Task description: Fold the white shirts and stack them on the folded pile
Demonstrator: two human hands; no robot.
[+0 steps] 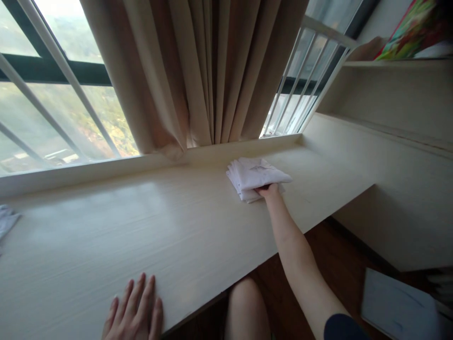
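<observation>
Near edge: left hand point(134, 309) flat on the desk point(141, 226), palm down, fingers spread a little and pointing away, holding nothing. Person's knee point(247, 307) shows just below the desk edge, dark wood floor point(329, 264) beyond it. White sheet or board point(399, 304) lies low right on the floor side, blurred, no writing readable.

Mid: right arm stretched forward across the desk; right hand point(269, 191) mostly hidden under a folded white cloth point(256, 177), thumb side visible, fingers closed on the cloth's near edge. Cloth sits on the desk toward the far right, near the window ledge, several layers stacked. Another bit of pale cloth point(7, 222) at far left edge of the desk, cut off.

Far: beige curtain point(201, 71) hangs bunched at centre, hem touching the ledge. Window point(53, 94) with white bars either side. Right: cream shelf point(389, 94), a colourful book or box point(414, 28) on top, print not legible.
</observation>
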